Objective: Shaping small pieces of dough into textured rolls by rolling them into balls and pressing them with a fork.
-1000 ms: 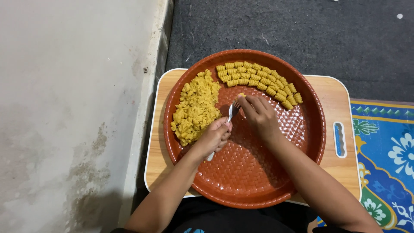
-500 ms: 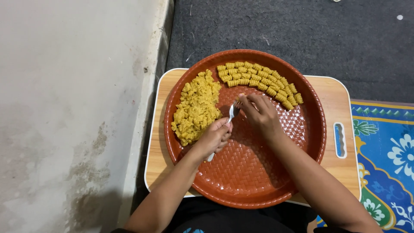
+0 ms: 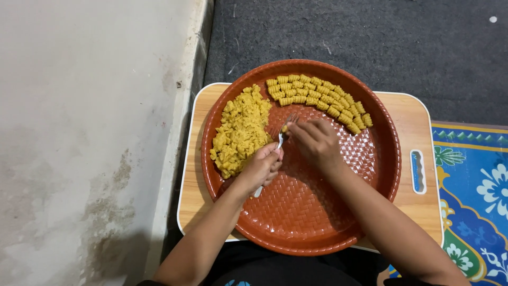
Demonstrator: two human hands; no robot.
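Observation:
A round reddish-brown woven tray [image 3: 312, 212] rests on a small wooden table [image 3: 407, 122]. My left hand [image 3: 262, 168] grips a fork [image 3: 283, 135] by its handle, tines pointing up toward the tray's middle. My right hand [image 3: 316, 142] pinches a small piece of yellow dough [image 3: 285, 128] against the fork's tines. A pile of small yellow dough pieces [image 3: 241, 132] lies at the tray's left. Two curved rows of ridged, rolled dough pieces [image 3: 317, 100] lie along the tray's upper right.
A pale concrete wall [image 3: 84, 132] with a raised edge runs along the left. Dark grey carpet [image 3: 370, 37] lies beyond the table. A blue patterned mat [image 3: 476, 201] is at the right. The table has a blue handle slot [image 3: 418, 171].
Both hands stay over the tray's middle with the fork; my right fingers have shifted slightly on the dough at the tines.

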